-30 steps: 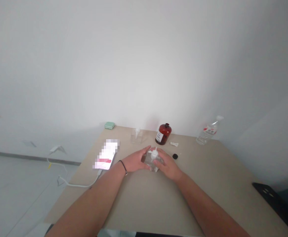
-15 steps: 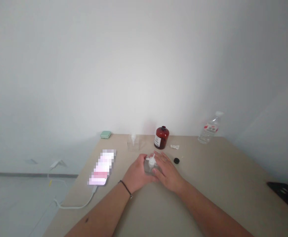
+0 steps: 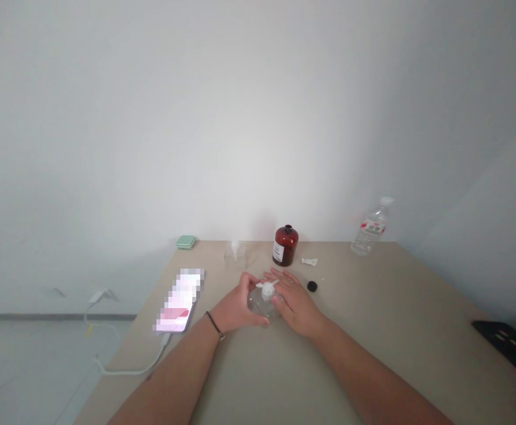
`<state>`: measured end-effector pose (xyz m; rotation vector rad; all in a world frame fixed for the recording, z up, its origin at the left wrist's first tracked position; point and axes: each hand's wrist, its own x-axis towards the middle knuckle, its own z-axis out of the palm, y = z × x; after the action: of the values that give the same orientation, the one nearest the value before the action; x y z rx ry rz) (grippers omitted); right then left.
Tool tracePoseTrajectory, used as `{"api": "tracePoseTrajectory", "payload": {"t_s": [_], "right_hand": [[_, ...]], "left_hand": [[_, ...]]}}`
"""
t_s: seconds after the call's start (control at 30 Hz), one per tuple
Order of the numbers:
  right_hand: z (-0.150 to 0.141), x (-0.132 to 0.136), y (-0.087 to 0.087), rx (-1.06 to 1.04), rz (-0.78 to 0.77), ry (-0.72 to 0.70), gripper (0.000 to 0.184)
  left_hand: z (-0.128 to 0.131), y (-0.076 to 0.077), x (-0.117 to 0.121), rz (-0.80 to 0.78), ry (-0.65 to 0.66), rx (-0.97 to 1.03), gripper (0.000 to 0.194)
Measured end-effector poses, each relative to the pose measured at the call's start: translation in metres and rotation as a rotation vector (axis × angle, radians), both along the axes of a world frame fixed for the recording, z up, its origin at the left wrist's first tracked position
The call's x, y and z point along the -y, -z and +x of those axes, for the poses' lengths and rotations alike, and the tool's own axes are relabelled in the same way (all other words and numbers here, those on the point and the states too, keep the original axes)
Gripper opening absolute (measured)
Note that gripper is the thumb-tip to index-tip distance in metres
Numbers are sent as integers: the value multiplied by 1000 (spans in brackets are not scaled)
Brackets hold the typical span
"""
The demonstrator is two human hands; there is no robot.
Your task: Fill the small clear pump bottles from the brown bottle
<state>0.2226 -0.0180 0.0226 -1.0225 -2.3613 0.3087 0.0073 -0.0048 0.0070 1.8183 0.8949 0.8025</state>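
Observation:
A clear bottle (image 3: 259, 303) with a white pump top (image 3: 268, 289) is between my hands, low over the table. My left hand (image 3: 233, 308) is wrapped round the bottle's left side, fingers at the back and thumb along the near side. On the other side, my right hand (image 3: 299, 307) grips the bottle, with its thumb close to the pump and its fingers stretched behind. The hands hide part of the bottle's sides and base. A brown bottle (image 3: 286, 246) with a white label stands uncapped behind them, and a black cap (image 3: 312, 286) lies to the right.
A phone (image 3: 180, 301) on a white cable lies at the left. Along the back are a green case (image 3: 186, 242), a clear box (image 3: 235, 258) with a white piece in it, a white scrap (image 3: 309, 261) and a water bottle (image 3: 370, 230). A black object (image 3: 505, 342) sits at the right edge.
The clear bottle has turned and tilted in my hands, its nozzle now pointing more to the right. My left thumb has shifted along the near side. The whole view has moved slightly.

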Motion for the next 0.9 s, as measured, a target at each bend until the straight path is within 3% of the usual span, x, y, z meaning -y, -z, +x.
{"api": "tracePoseTrajectory", "payload": {"t_s": [0.23,0.33,0.47,0.53,0.7,0.8,0.9], "right_hand": [[-2,8,6,-61,28,40,42],[-1,7,8,-97,28,13,43],[0,5,9,-107,18,-14,46],[0,5,10,-106,18,-6,47],[0,6,12,-88,44,-3,47],[1,7,10,-99,56,-15,46],[1,7,8,-104,38,-30,48]], "left_hand": [[-5,-10,8,170,-46,-107,72],[-6,-4,6,159,22,-34,90],[-6,6,1,-5,116,87,114],[-3,8,1,-31,80,37,117],[2,8,2,67,-110,-131,89],[-2,8,-1,143,-66,-55,85],[-6,7,-4,122,-12,3,89]]}}
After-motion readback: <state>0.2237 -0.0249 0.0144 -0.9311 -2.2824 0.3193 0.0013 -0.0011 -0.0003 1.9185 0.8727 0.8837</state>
